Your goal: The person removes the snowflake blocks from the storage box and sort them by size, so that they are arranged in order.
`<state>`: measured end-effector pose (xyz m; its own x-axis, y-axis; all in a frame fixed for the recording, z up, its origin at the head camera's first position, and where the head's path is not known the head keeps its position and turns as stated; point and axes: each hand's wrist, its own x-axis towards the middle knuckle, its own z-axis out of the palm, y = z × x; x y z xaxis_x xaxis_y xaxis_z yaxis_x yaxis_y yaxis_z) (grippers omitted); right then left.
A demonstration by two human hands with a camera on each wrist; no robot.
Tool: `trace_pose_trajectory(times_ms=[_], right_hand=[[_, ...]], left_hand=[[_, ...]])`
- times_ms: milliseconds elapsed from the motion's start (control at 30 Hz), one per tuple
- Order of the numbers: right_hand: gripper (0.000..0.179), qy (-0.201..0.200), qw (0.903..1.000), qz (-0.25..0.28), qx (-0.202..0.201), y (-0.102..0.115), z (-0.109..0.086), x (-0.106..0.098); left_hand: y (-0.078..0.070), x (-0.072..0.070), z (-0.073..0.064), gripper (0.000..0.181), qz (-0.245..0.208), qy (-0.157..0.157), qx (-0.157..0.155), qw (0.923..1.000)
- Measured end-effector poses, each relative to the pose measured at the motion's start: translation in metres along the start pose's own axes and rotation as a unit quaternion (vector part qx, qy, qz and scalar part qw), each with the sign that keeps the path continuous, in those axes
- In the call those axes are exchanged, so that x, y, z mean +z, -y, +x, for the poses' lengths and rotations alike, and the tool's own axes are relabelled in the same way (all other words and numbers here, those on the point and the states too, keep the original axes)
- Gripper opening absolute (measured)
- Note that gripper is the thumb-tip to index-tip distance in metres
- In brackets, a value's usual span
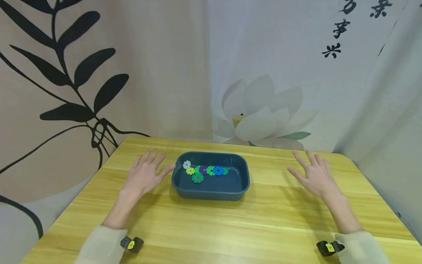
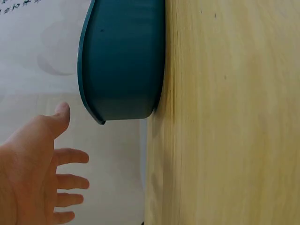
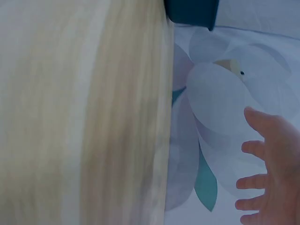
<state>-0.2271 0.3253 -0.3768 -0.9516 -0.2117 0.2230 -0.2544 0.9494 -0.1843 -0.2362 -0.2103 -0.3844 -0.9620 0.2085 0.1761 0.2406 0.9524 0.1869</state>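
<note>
A dark blue plastic basin (image 1: 211, 196) stands on the wooden table. Inside it lie several notched plastic discs: a white disc (image 1: 187, 164), a yellow disc (image 1: 190, 171), a purple disc (image 1: 203, 169), a blue disc (image 1: 218, 171) and a few green ones, such as the front green disc (image 1: 197, 178). Just left of the basin, my left hand (image 1: 144, 175) hovers with fingers spread, its thumb near the rim. My right hand (image 1: 315, 176) is held well to the right of the basin, fingers spread too. Neither hand holds anything. In the left wrist view the basin's side (image 2: 124, 61) hides the discs.
The yellow wood-grain table (image 1: 230, 234) reaches back to a curtain (image 1: 171, 73) printed with dark leaves, a pale lotus and black characters. A small black device with a yellow mark sits at each wrist, the left device (image 1: 132, 244) and the right device (image 1: 329, 248).
</note>
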Motion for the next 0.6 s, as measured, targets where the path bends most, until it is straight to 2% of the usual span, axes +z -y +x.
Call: trace_pose_trajectory(times_ms=[200, 433, 600], right_hand=[[0.071, -0.01, 0.9995, 0.007, -0.03, 0.012, 0.008, 0.008], [0.069, -0.001, 0.9973, 0.063, -0.039, 0.032, 0.02, 0.015], [0.07, 0.006, 0.9948, 0.093, -0.042, 0.05, 0.028, 0.02]], left_hand=[[-0.005, 0.005, 0.005, 0.082, -0.021, -0.01, 0.007, 0.9997], [-0.01, 0.011, 0.01, 0.081, -0.051, -0.013, 0.008, 0.9986], [-0.011, 0.017, 0.015, 0.083, -0.067, -0.002, 0.0, 0.9977]])
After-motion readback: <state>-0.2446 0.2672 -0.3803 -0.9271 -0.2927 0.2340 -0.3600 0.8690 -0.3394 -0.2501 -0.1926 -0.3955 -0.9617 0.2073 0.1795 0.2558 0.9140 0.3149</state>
